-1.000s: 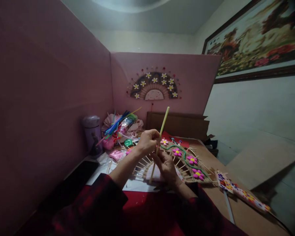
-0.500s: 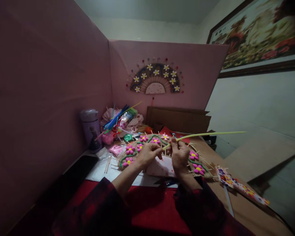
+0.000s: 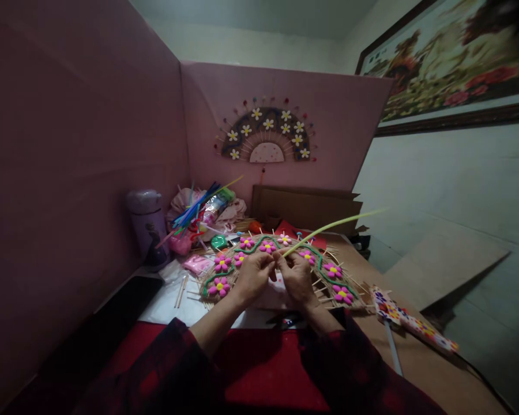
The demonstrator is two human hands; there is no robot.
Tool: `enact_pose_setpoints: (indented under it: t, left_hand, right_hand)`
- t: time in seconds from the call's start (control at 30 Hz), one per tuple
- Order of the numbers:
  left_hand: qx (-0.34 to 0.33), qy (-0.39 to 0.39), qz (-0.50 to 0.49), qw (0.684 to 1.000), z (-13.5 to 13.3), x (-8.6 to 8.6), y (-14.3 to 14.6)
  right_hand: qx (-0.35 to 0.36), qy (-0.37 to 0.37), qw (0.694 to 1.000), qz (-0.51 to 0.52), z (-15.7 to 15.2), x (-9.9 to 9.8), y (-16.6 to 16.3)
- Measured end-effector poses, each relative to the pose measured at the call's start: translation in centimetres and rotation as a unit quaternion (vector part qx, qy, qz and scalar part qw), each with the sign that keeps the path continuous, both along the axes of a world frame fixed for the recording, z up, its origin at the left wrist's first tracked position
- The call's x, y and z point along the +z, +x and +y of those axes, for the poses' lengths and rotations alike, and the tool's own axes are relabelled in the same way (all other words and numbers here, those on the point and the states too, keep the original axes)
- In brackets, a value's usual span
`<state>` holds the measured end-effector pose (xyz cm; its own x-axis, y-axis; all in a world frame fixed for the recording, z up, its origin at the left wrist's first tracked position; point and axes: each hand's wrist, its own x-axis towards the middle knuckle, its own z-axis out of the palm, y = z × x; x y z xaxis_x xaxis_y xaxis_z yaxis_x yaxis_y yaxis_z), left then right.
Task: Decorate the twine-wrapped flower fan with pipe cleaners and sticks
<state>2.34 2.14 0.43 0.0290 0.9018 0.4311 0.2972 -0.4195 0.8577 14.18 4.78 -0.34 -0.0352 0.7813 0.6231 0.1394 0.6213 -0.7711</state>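
Note:
A fan-shaped craft piece [image 3: 328, 279] made of thin sticks lies on the table, with pink flowers and a green wavy line on it. Both hands meet over its middle. My left hand [image 3: 251, 276] pinches the near end of a long yellow-green pipe cleaner [image 3: 333, 225]. My right hand [image 3: 297, 279] grips the same end from the other side, fingers closed. The pipe cleaner rises from the hands and slants up to the right.
A purple flask [image 3: 147, 227] stands at the left by a pile of coloured pipe cleaners and bags [image 3: 203, 213]. A dark phone [image 3: 125, 300] lies at the near left. A flat colourful beaded piece [image 3: 410, 325] rests at the right. A finished fan [image 3: 266, 138] hangs on the pink partition.
The pipe cleaner swung from upright to pointing right, and its far end has since risen a little. Both hands came together over the fan's centre.

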Motion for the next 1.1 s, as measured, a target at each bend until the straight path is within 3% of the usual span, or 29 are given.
enact_pose_setpoints:
  t: [0.3, 0.43, 0.87, 1.0, 1.1]
  left_hand:
    - [0.028, 0.023, 0.060, 0.998, -0.1, 0.2, 0.1]
    - [0.042, 0.044, 0.096, 0.993, -0.6, 0.5, 0.3]
    - [0.116, 0.040, 0.127, 0.984, -0.9, 0.8, 0.0]
    - [0.132, 0.016, 0.091, 0.987, -0.8, 0.6, 0.2]
    - [0.112, -0.028, 0.002, 0.993, -0.5, 0.3, 0.4]
  right_hand:
    - [-0.077, -0.016, 0.997, -0.005, 0.5, -0.3, 0.2]
    - [-0.073, -0.032, 0.997, 0.011, 0.6, -0.3, 0.2]
    - [-0.065, 0.039, 0.995, -0.065, -0.2, -0.1, -0.2]
    - [-0.068, 0.097, 0.989, -0.092, -0.8, -0.1, -0.3]
    - [-0.068, 0.127, 0.982, -0.118, -1.0, -0.2, -0.4]
